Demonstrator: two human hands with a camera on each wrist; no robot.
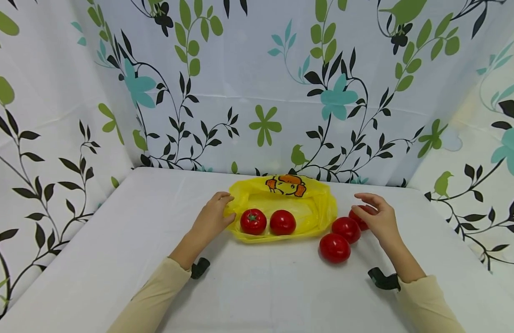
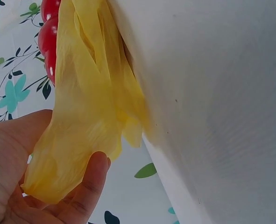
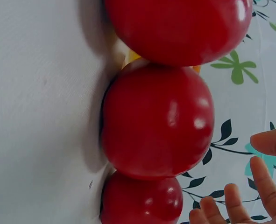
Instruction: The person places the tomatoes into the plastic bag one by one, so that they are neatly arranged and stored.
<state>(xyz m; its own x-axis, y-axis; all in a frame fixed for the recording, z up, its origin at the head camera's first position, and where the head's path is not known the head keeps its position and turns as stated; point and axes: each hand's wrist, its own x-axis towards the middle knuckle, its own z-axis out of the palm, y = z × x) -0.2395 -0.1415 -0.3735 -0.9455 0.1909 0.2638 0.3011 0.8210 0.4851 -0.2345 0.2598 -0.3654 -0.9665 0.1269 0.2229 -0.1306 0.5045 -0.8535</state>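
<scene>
So the left hand (image 1: 211,218) has its thumb and fingers curled loosely round the left end of a yellow bag (image 1: 311,212). The right hand (image 1: 382,221) is held wide, thumb apart from the fingers and nothing in it, right above the far tomato (image 1: 357,220) and partly covering it from the head view. That one's in a slanting row with a middle tomato (image 1: 346,230) and a near tomato (image 1: 334,249), all bunched up just beside the bag's right end. Two more are in the bag: a stemmed tomato (image 1: 253,222) with its green top showing, and a plain tomato (image 1: 283,222) to its right. Bag's lying on a white table (image 1: 244,286), cartoon print (image 1: 286,185) at the back, leafy curtain (image 1: 240,101) behind.
</scene>
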